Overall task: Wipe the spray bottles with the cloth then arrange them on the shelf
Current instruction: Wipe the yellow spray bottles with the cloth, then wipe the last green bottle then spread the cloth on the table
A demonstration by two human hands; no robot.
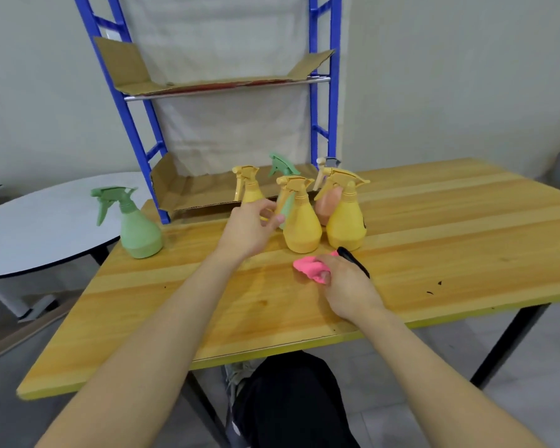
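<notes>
Cloth [307, 268], pink, bunched in right hand [343, 282] grip, on table [175, 302]. Left hand [251, 229] half-curled at far-left yellow bottle [249, 189]; can't tell if gripping.

Clustered bottles [302, 227] blocked the lower shelf's [194, 193] right front; a gap lay open toward the lone green bottle [139, 232].

Clustered spray bottles [301, 221] stand upright; pink cloth [307, 268] lies crumpled beside them.

Pastels on a golden wood-grained table [434, 221]
Three yellow spray bottles [301, 227], two green spray bottles [139, 231], one peach bottle [324, 206]; pink cloth [307, 266]; blue shelf [136, 124].
</notes>
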